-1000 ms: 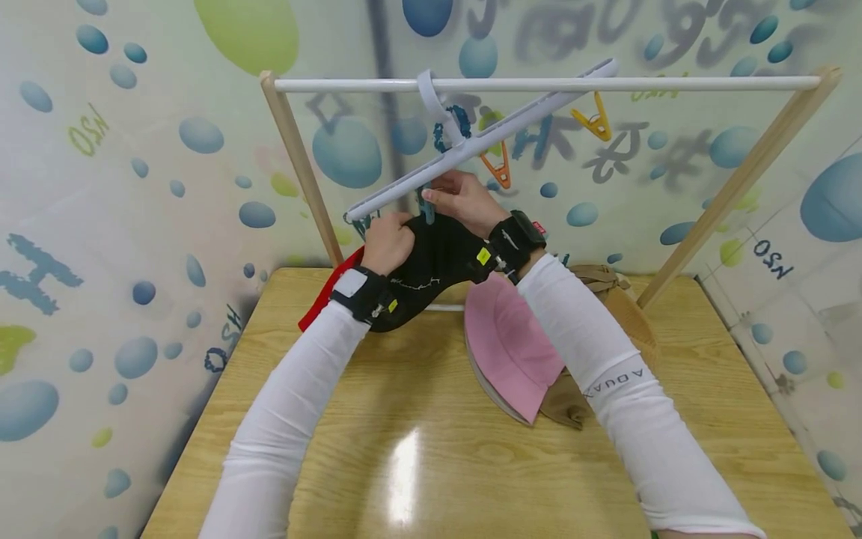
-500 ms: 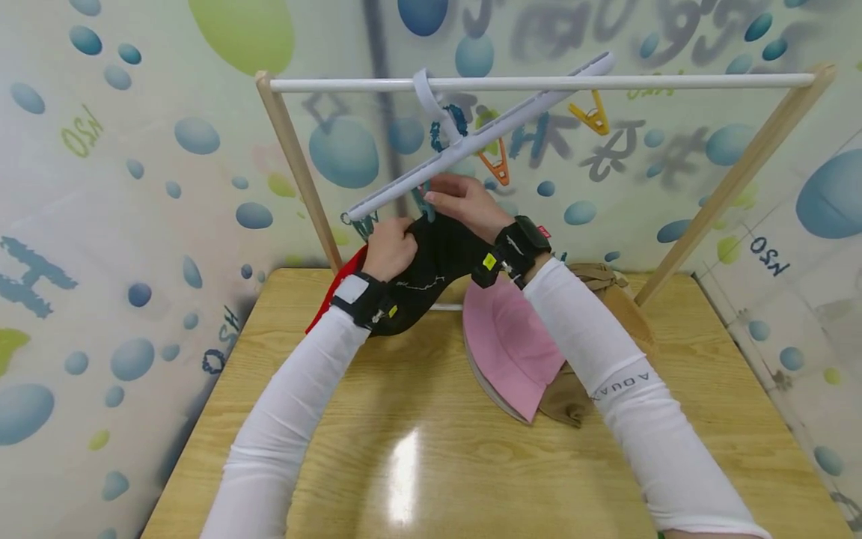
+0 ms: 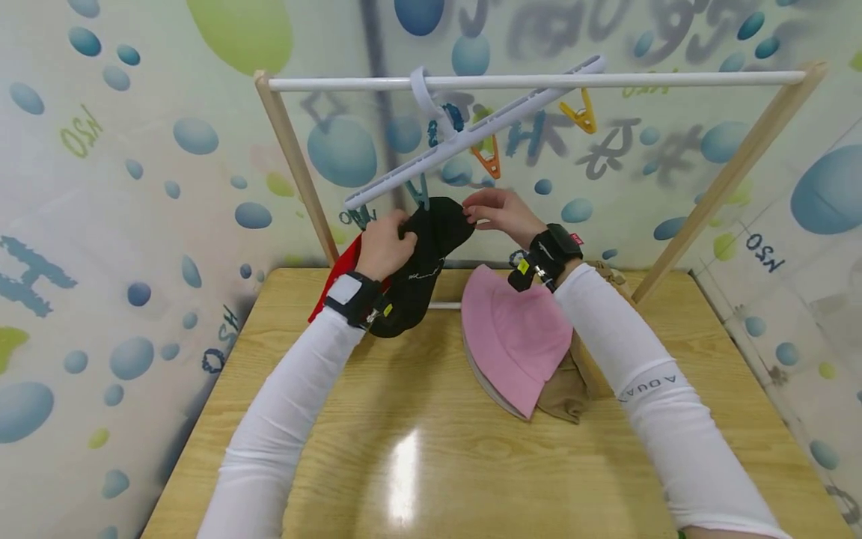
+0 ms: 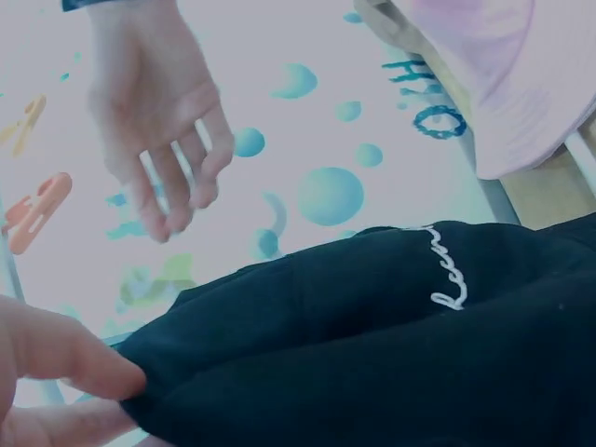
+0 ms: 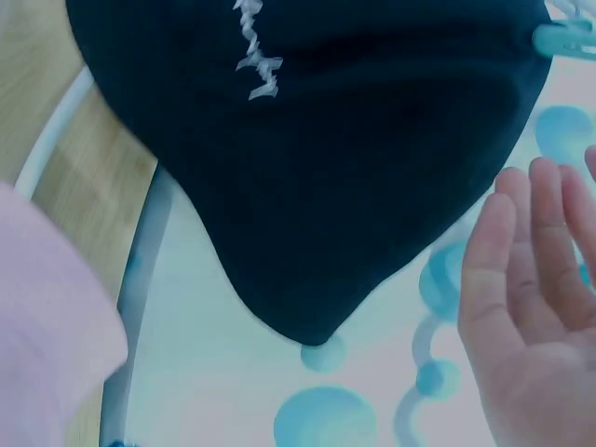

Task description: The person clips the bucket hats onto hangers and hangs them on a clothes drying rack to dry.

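Note:
A black bucket hat with white script stitching hangs below the low end of a tilted white clip hanger. My left hand pinches its top edge between thumb and fingers, as the left wrist view shows close up. Right beside that grip, a teal clip sits on the hat's edge; the clip also shows in the right wrist view. My right hand is off the clip, fingers extended and holding nothing, just beyond the hat's right side. A red hat hangs behind, partly hidden by my left hand.
The hanger hooks over the white rail of a wooden-legged rack. Orange and yellow clips dangle from its raised end. On the wooden table, a pink bucket hat lies over a brown hat, partly behind my right arm.
My right hand has let go of the teal clip and moved right. The clip now stays on the black hat by itself. My left hand keeps its pinch.

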A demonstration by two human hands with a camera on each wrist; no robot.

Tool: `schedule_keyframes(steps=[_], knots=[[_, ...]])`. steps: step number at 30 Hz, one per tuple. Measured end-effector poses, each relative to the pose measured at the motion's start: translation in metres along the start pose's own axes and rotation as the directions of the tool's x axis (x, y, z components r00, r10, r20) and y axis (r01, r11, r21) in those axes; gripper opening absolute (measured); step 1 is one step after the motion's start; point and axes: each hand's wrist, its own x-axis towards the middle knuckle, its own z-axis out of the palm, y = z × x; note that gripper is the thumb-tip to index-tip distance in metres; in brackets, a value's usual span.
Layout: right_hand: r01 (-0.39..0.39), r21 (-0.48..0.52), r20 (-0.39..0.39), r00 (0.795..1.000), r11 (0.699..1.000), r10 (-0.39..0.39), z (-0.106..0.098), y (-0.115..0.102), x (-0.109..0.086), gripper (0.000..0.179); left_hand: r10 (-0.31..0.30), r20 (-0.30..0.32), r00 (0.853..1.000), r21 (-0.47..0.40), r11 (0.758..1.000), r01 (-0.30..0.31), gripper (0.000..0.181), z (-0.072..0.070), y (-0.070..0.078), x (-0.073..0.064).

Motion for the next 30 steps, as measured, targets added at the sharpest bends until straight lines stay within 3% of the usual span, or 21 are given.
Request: schedule_keyframes(steps=[7,14,17,20,25,30], knots=[[0.005,-0.036,-0.043,0.999,0.999,-0.007,-0.021,0.008,-0.008,0.030,0.074,-0.059,0.996,-0.014,0.997,-0.075,0.022,-0.007,0.007,-0.005],[-0.009,-0.019,-0.056,0.998,1.000,0.008,-0.038,0.001,-0.014,0.027,0.181,-0.126,0.975,0.015,0.983,-0.181,0.014,-0.011,0.013,-0.017],[0.013,0.030,-0.083,0.996,0.999,-0.011,-0.042,-0.013,-0.015,0.027,0.208,-0.113,0.972,0.014,0.978,-0.208,0.012,-0.007,0.014,-0.024],[0.045,0.141,-0.117,0.993,0.989,-0.028,-0.043,-0.030,-0.013,0.025,0.208,-0.085,0.974,0.018,0.978,-0.207,0.011,0.001,0.013,-0.031],[0.115,0.331,-0.136,0.988,0.937,-0.074,-0.036,-0.053,-0.008,0.020,0.200,-0.045,0.979,0.039,0.979,-0.199,0.008,0.017,0.009,-0.040],[0.197,0.320,-0.128,0.978,0.927,-0.164,-0.025,-0.064,-0.008,0.019,0.233,-0.007,0.973,0.080,0.970,-0.232,0.006,0.032,0.004,-0.051]])
